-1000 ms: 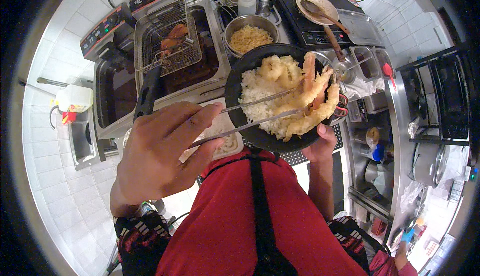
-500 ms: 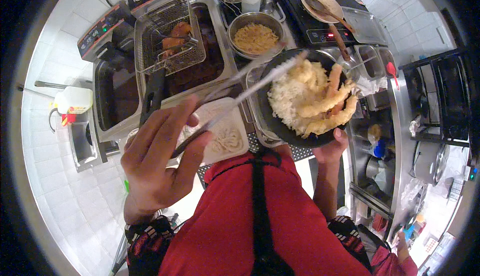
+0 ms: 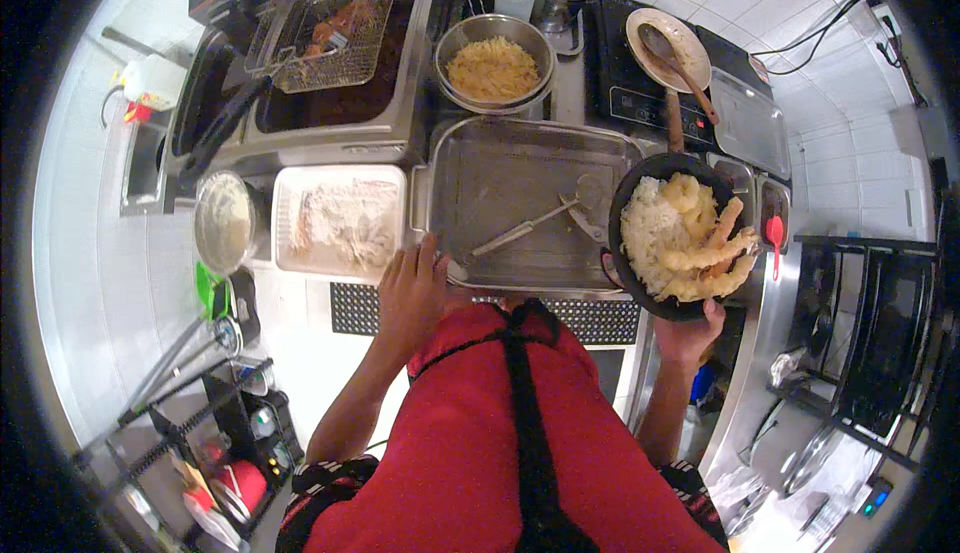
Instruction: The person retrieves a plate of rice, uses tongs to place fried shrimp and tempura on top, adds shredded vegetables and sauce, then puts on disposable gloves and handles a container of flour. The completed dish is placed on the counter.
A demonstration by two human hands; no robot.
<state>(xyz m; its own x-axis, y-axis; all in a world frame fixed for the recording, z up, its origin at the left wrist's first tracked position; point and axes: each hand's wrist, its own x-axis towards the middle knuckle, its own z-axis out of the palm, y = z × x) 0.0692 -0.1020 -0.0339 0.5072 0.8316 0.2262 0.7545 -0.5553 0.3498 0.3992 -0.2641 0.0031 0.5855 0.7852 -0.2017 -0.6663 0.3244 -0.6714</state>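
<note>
Because the bowl [image 3: 640, 291] right of tray [image 3: 500, 183] is loaded, right hand [image 3: 690, 333] clamps its rim, likely for balance; can't tell left hand [image 3: 415, 288] grip.

Across steel tabletop [image 3: 569, 91]: twin-well fryer [image 3: 340, 143] at left; white tray [image 3: 283, 195] near front edge, just beside shallow steel tray [image 3: 480, 183]; metal bowl [image 3: 492, 28] behind; black cooktop [image 3: 611, 73] toward right.

Round black bowl [image 3: 636, 281], open side up in the right hand [image 3: 692, 339] — white rice [image 3: 646, 238] heaped left, long golden battered fried pieces [image 3: 706, 256] fanned out right, reaching the rim.
</note>
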